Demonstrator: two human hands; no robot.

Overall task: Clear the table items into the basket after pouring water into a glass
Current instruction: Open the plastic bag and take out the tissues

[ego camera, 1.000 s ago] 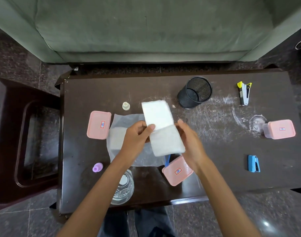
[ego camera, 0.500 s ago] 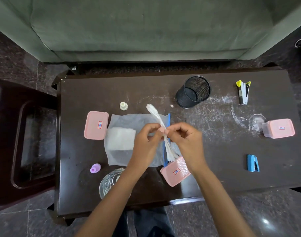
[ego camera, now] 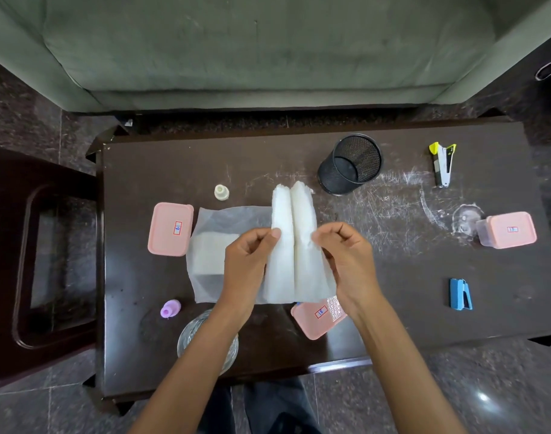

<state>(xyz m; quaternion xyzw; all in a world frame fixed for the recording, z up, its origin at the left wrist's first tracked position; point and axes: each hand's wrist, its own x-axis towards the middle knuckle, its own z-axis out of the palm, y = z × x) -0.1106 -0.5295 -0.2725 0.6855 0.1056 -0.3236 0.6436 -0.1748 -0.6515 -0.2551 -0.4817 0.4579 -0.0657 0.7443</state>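
Note:
Above the middle of the dark table (ego camera: 393,277), my left hand (ego camera: 249,264) and my right hand (ego camera: 346,261) pinch the two sides of a white folded tissue (ego camera: 296,245), spreading it apart along its centre fold. Under it lies a translucent plastic bag (ego camera: 224,245) with more white tissue inside. A clear glass (ego camera: 205,339) stands at the near edge, partly hidden by my left forearm. A black mesh cup (ego camera: 350,164) stands behind the tissue.
Pink-lidded boxes sit at the left (ego camera: 170,228), near centre (ego camera: 318,319) and right (ego camera: 509,230). Also on the table are a white cap (ego camera: 221,192), a purple cap (ego camera: 170,308), a yellow-tipped stapler (ego camera: 443,164) and a blue stapler (ego camera: 460,294). A green sofa (ego camera: 267,42) is behind.
The tissue went from a flat sheet to a pressed-together fold held edge-on, and now both hands have pulled its halves apart so it opens like a book.

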